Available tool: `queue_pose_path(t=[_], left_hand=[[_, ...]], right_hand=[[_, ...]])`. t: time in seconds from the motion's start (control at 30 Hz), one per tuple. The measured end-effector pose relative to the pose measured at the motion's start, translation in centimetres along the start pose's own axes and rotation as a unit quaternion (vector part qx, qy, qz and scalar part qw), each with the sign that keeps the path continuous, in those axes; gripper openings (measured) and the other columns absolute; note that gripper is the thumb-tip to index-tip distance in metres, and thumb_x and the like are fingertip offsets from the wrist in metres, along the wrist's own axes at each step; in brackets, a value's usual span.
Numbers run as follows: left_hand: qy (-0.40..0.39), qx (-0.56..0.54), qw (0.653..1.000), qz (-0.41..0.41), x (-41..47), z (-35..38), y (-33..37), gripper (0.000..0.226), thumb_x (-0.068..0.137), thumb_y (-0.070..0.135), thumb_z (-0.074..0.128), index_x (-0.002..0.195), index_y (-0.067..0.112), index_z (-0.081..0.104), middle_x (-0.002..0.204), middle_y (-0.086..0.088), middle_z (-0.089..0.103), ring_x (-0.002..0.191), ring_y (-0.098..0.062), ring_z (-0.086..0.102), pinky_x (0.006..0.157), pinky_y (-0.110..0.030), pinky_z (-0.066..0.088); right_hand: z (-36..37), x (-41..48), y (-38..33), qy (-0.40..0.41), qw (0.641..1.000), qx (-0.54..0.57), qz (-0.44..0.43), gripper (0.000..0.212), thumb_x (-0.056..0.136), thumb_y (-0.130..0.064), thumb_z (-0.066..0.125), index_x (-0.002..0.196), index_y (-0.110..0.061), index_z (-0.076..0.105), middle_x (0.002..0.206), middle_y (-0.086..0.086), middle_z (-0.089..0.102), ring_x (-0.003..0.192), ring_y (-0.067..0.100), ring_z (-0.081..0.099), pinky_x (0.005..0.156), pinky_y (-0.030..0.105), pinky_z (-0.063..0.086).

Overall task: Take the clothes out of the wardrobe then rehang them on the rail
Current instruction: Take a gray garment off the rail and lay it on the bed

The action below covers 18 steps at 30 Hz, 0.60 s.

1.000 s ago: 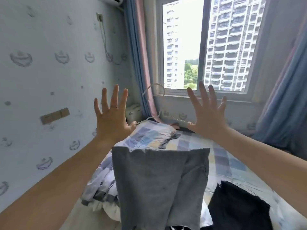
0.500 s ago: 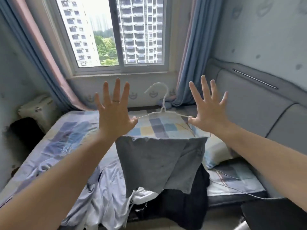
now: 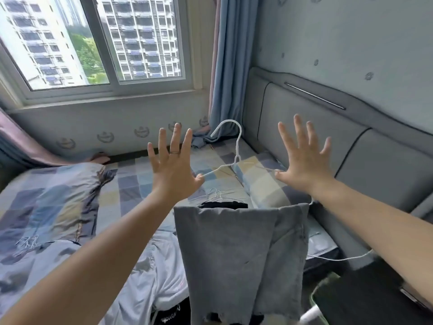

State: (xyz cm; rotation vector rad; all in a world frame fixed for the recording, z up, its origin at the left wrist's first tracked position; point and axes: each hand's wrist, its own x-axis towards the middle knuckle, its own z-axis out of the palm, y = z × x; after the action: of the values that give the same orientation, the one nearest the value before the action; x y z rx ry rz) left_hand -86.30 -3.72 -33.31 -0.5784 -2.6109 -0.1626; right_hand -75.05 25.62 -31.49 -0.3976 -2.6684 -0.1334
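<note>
Head view: the left hand (image 3: 173, 170) and right hand (image 3: 304, 165) are spread wide with straight fingers, each thumb touching one shoulder of the white wire hanger (image 3: 236, 146). Grey shorts (image 3: 234, 254) hang from the hanger between the forearms, above the checked bed (image 3: 131, 184).

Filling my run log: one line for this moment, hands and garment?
left hand: fingers spread, thumb under white hanger | right hand: same | grey shorts: draped over hanger | bed: below
</note>
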Motion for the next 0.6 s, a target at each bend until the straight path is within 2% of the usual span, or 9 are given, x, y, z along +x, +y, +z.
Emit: queue_pose_path(t=[0.1,0.2,0.3,0.37,0.43,0.5,0.57,0.6], left_hand=[[-0.027,-0.014,1.0,-0.008,1.9,3.6,1.3,0.122,0.073,0.065,0.069,0.155,0.03,-0.014,0.163,0.003,-0.026,0.147,-0.03,-0.031,0.116,-0.058,-0.014],[-0.061,-0.024,0.998,-0.02,4.2,8.0,2.4,0.122,0.073,0.062,0.071,0.155,0.031,-0.013,0.163,0.004,-0.027,0.145,-0.027,-0.034,0.117,-0.057,-0.016],[-0.092,-0.035,0.994,-0.044,6.2,12.4,3.3,0.12,0.072,0.06,0.073,0.156,0.033,-0.009,0.164,0.006,-0.023,0.146,-0.024,-0.033,0.116,-0.054,-0.017],[-0.135,-0.027,0.988,-0.069,7.0,15.2,3.8,0.116,0.073,0.057,0.073,0.157,0.032,-0.002,0.165,0.004,-0.018,0.148,-0.024,-0.028,0.117,-0.053,-0.017],[-0.184,-0.02,0.978,-0.095,7.7,17.8,4.3,0.104,0.075,0.053,0.072,0.156,0.033,0.01,0.167,0.002,-0.005,0.152,-0.025,-0.015,0.12,-0.053,-0.007],[-0.228,-0.026,0.967,-0.114,8.3,20.5,4.9,0.082,0.079,0.047,0.067,0.151,0.032,0.03,0.164,0.001,0.019,0.152,-0.025,0.006,0.12,-0.05,0.011],[-0.271,-0.041,0.952,-0.139,8.7,23.1,5.4,0.057,0.084,0.041,0.063,0.139,0.031,0.049,0.15,0.001,0.045,0.141,-0.024,0.034,0.111,-0.043,0.029],[-0.293,-0.056,0.941,-0.16,8.9,24.4,5.6,0.047,0.086,0.039,0.061,0.132,0.029,0.057,0.139,0.001,0.056,0.131,-0.024,0.046,0.104,-0.04,0.037]], right_hand=[[3.5,1.8,1.7,-0.029,1.0,0.012,-0.001,0.126,0.068,-0.054,0.077,0.151,-0.044,-0.017,0.159,-0.009,-0.03,0.15,0.029,-0.012,0.111,0.07,0.006],[7.9,4.7,3.4,-0.066,0.997,0.023,-0.01,0.124,0.068,-0.055,0.076,0.152,-0.041,-0.015,0.16,-0.007,-0.026,0.15,0.03,-0.009,0.111,0.069,0.009],[13.0,7.5,4.8,-0.116,0.992,0.042,-0.02,0.121,0.068,-0.055,0.075,0.152,-0.038,-0.011,0.162,-0.004,-0.016,0.15,0.028,-0.002,0.111,0.067,0.016],[16.4,9.0,5.4,-0.166,0.984,0.059,-0.027,0.114,0.069,-0.053,0.074,0.153,-0.036,-0.002,0.163,-0.001,-0.001,0.148,0.027,0.012,0.109,0.06,0.026],[19.9,10.4,5.7,-0.201,0.975,0.084,-0.044,0.091,0.072,-0.05,0.071,0.148,-0.031,0.025,0.152,0.002,0.032,0.134,0.029,0.035,0.099,0.048,0.039],[23.3,11.6,5.9,-0.227,0.968,0.088,-0.063,0.049,0.079,-0.047,0.065,0.122,-0.026,0.055,0.123,0.001,0.057,0.109,0.026,0.052,0.082,0.037,0.043],[26.6,12.4,5.9,-0.27,0.957,0.094,-0.055,0.02,0.084,-0.042,0.059,0.094,-0.025,0.063,0.1,0.0,0.065,0.088,0.025,0.058,0.068,0.031,0.041],[28.2,12.7,5.9,-0.296,0.949,0.101,-0.046,0.017,0.086,-0.041,0.057,0.088,-0.024,0.062,0.094,0.001,0.065,0.081,0.026,0.058,0.065,0.031,0.041]])
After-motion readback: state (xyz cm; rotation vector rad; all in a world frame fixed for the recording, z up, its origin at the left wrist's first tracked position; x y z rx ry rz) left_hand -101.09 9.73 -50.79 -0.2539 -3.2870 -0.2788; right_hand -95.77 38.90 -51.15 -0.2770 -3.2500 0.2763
